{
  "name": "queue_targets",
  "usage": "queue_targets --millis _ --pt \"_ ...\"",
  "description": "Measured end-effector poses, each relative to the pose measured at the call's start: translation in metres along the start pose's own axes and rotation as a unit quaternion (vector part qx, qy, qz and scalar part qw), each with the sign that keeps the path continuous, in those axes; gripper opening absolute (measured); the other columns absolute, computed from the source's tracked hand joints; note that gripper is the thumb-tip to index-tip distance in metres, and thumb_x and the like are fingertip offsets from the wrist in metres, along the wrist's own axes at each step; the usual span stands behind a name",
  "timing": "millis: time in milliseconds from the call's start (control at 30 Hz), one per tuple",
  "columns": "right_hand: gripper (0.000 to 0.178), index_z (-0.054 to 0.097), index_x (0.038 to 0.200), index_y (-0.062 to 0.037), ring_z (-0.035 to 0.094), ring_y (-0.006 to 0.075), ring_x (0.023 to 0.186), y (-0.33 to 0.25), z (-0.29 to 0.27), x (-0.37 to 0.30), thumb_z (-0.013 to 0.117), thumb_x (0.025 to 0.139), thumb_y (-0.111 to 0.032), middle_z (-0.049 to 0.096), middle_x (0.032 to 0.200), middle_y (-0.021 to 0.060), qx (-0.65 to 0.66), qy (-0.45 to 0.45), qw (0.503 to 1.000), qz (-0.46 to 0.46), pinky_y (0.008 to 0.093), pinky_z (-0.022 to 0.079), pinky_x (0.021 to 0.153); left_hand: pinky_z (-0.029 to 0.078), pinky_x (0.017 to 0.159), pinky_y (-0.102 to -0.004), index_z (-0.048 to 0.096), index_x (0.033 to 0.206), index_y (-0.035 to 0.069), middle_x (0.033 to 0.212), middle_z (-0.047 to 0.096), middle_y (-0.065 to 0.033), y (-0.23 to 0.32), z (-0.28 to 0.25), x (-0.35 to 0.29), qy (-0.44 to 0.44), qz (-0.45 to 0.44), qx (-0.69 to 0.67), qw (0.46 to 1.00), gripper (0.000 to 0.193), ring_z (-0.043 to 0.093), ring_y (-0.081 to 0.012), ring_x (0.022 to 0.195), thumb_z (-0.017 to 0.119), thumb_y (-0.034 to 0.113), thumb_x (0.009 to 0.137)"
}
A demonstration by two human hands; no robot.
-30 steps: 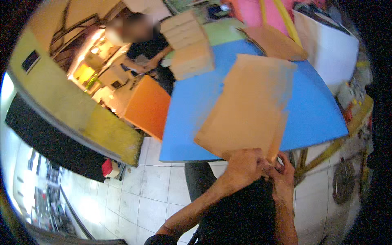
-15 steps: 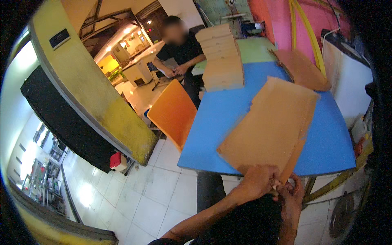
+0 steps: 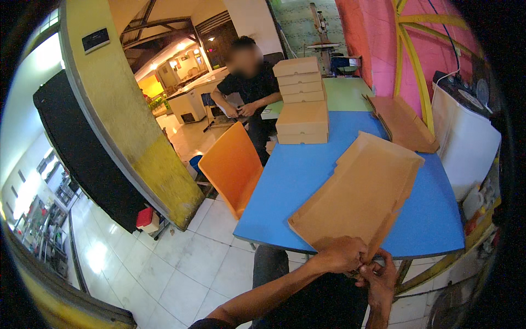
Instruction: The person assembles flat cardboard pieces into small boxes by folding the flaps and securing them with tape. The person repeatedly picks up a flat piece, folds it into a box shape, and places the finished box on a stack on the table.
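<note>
A brown cardboard sheet (image 3: 356, 189) with folded-up edges lies slantwise on the blue table (image 3: 296, 170). Its near corner reaches just past the table's front edge, and both hands meet there. My left hand (image 3: 344, 255) is closed on the cardboard from the left, knuckles up. From the right, my right hand (image 3: 379, 277) pinches the same corner, its fingers bent close against the left ones. The fingers partly cover the corner flap, so its exact fold is hidden.
Several closed cardboard boxes (image 3: 302, 122) are stacked at the table's far left. Flat cardboard pieces (image 3: 402, 123) lie at the far right, by a yellow metal frame (image 3: 419, 82). An orange chair (image 3: 233, 170) stands left of the table. Beyond it sits another person (image 3: 246, 82).
The view has tilted, so the table and boxes appear lower. Both hands stay at the cardboard's near corner, with the fingers slightly shifted.
</note>
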State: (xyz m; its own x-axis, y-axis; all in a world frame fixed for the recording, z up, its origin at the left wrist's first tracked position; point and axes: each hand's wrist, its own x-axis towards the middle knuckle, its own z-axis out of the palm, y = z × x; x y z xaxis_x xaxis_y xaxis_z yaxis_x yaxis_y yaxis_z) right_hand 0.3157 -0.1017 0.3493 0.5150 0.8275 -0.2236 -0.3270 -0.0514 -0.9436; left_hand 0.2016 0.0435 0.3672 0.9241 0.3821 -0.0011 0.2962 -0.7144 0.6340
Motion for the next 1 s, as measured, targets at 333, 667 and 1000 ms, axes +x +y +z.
queue_targets --millis 333,667,1000 --pt "0.068 0.036 0.141 -0.0062 0.067 0.0187 0.069 -0.002 0.015 -0.001 0.069 0.082 0.006 0.066 0.086 0.0089 0.043 -0.046 0.998 -0.021 0.0305 0.061 0.058 0.052 0.075 -0.0488 0.069 0.100 0.012 0.092 0.070 -0.0151 0.020 -0.002 -0.014 0.060 -0.071 0.091 0.991 0.023 0.068 -0.0377 0.087 0.066 0.029 0.084" --pt "0.052 0.052 0.132 -0.0045 0.058 0.0399 0.113 -0.041 -0.056 0.014 0.070 0.083 -0.005 0.060 0.124 0.0217 -0.431 0.088 0.842 -0.311 0.0455 0.047 0.098 0.053 0.082 -0.0439 0.071 0.095 0.008 0.091 0.071 -0.0127 0.008 -0.086 -0.147 0.129 -0.233 0.215 0.939 0.031 0.066 -0.0321 0.091 0.079 0.001 0.066" --pt "0.065 0.061 0.127 -0.0103 0.050 0.0381 0.125 -0.045 -0.079 0.025 0.054 0.068 0.017 0.056 0.129 0.0201 -0.603 -0.008 0.763 -0.232 0.0450 0.042 0.106 0.042 0.105 -0.0480 0.060 0.129 0.008 0.129 0.061 -0.0175 0.001 -0.004 -0.002 0.145 0.076 0.129 0.978 0.056 0.055 -0.0359 0.123 0.072 0.034 0.081"
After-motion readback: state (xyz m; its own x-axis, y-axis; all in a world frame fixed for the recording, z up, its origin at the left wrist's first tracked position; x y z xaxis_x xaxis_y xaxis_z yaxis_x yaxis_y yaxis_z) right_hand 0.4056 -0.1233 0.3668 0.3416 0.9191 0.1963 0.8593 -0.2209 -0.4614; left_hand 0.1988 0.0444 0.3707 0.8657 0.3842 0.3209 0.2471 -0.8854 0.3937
